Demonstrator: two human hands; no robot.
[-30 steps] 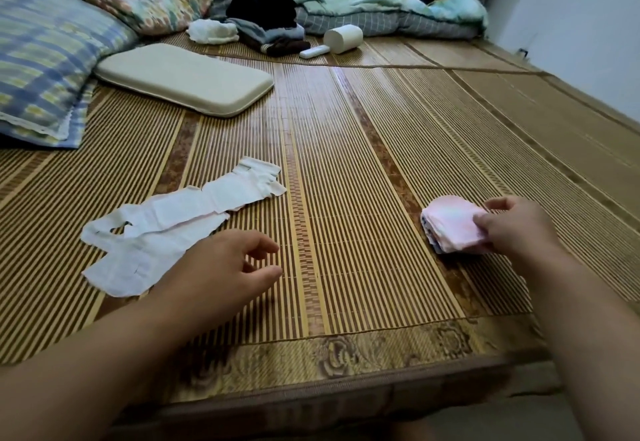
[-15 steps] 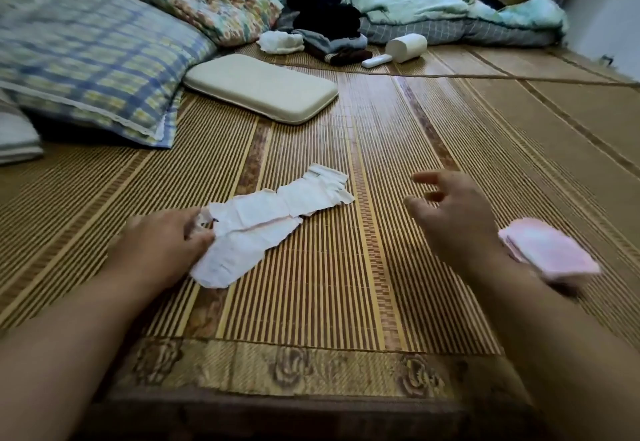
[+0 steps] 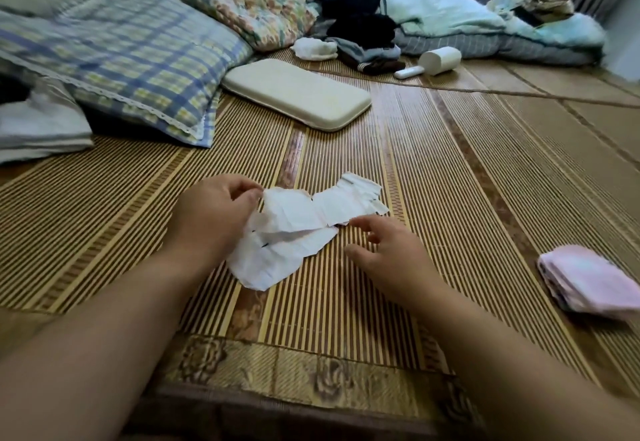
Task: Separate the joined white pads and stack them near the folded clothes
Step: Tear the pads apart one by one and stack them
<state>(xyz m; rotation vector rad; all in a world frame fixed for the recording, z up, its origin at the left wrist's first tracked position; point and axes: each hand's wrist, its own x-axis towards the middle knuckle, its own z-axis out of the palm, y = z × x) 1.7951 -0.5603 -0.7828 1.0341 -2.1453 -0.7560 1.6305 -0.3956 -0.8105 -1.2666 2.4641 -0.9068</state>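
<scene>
A crumpled strip of joined white pads (image 3: 301, 229) lies on the bamboo mat in front of me. My left hand (image 3: 214, 215) pinches the strip's upper left end between thumb and fingers and lifts that end slightly. My right hand (image 3: 388, 253) hovers just right of the strip with fingers spread, its fingertips close to the pads' right edge, holding nothing. A small pink folded stack (image 3: 588, 281) rests on the mat at the right.
A cream flat cushion (image 3: 298, 94) lies beyond the pads. A checked pillow (image 3: 138, 56) and grey folded cloth (image 3: 38, 128) sit at the left. Piled clothes (image 3: 360, 31), a white cylinder (image 3: 440, 59) and bedding line the back. The mat's front edge (image 3: 294, 381) is near.
My left hand has taken hold of the pads' left end and bunched the strip. My right hand left the pink stack and moved left to the pads. The view shifted left.
</scene>
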